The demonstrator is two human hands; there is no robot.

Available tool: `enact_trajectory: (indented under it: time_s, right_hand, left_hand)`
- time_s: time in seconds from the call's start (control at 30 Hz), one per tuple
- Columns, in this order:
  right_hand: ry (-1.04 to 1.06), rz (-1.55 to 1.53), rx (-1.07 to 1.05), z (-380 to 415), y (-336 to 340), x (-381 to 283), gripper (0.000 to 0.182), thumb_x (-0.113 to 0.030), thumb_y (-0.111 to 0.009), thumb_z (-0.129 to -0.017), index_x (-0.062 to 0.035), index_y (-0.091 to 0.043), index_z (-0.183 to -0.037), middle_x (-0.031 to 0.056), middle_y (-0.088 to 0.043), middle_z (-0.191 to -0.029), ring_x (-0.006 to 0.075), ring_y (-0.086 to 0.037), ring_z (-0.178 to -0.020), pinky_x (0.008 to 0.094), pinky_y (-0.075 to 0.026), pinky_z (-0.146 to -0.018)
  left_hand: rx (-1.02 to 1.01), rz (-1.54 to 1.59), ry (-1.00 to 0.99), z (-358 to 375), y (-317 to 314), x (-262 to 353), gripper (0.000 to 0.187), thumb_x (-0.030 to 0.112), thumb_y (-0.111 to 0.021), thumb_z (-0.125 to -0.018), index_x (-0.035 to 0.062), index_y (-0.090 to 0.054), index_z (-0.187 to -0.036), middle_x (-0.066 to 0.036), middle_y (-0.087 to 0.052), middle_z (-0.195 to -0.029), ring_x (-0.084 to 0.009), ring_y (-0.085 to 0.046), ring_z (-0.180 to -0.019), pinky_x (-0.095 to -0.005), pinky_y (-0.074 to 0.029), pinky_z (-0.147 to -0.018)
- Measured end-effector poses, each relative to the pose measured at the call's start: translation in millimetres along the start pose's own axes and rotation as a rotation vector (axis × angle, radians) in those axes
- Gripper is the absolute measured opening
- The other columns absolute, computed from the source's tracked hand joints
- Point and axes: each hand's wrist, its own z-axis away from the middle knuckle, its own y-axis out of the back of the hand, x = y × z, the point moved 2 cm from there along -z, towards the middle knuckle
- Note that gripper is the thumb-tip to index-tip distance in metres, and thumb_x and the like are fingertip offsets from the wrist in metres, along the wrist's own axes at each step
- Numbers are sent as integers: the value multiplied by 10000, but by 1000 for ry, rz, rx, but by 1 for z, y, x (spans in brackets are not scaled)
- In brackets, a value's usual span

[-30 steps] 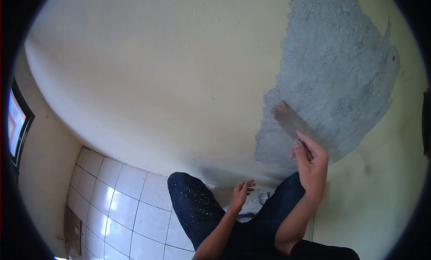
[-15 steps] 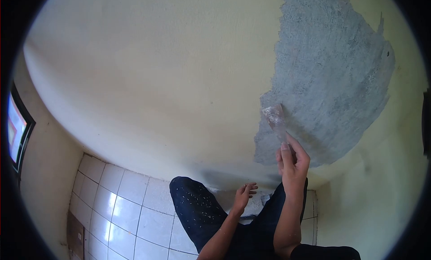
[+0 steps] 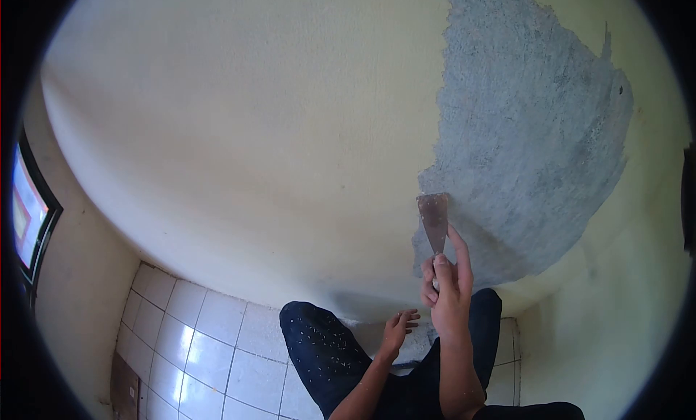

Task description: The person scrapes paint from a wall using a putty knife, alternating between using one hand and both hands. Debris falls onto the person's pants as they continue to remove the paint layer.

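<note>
My right hand grips the handle of a putty knife, its index finger stretched along the blade. The flat metal blade points up, its broad end over the left edge of a bare grey patch where the paint is gone. Yellowish paint covers the wall left of that ragged edge. Between my knees, my left hand hangs with its fingers apart and nothing in it, near the foot of the wall.
White paint flakes speckle my dark trouser leg. Glossy white tiles make up the floor at the lower left. A dark-framed window stands at the far left, and the wall turns a corner at the right.
The putty knife and my right hand have moved down and slightly left along the patch's edge, and the blade has turned more upright. My left hand stays between my knees.
</note>
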Motion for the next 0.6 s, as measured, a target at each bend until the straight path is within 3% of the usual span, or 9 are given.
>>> enact_trajectory:
  time_s: [0.13,0.5,0.6]
  right_hand:
    - [9,32,28,-1,-7,2,476,-143,-448,-1107,-157,-409,-1582,-21,-509,-767,5,-309,-517,183,-231,-437]
    - [84,197,19,-10,12,-20,490,-95,-521,-1072,-69,-468,-1558,-35,-518,-710,7,-381,-525,195,-300,-452]
    - [70,316,28,-8,32,-38,482,-72,-538,-1054,-65,-510,-1536,-42,-531,-714,3,-383,-535,188,-304,-463]
  left_hand:
    - [5,-8,9,2,-2,4,452,347,-437,-1108,24,-652,-1340,-117,-727,-1235,-216,-669,-1045,-360,-493,-940]
    - [-39,20,3,-6,0,-8,457,341,-426,-1102,40,-654,-1359,-116,-731,-1240,-223,-682,-1057,-364,-498,-931]
    - [-39,-22,42,-4,3,-11,475,352,-403,-1109,45,-638,-1384,-123,-714,-1291,-246,-674,-1111,-388,-499,-983]
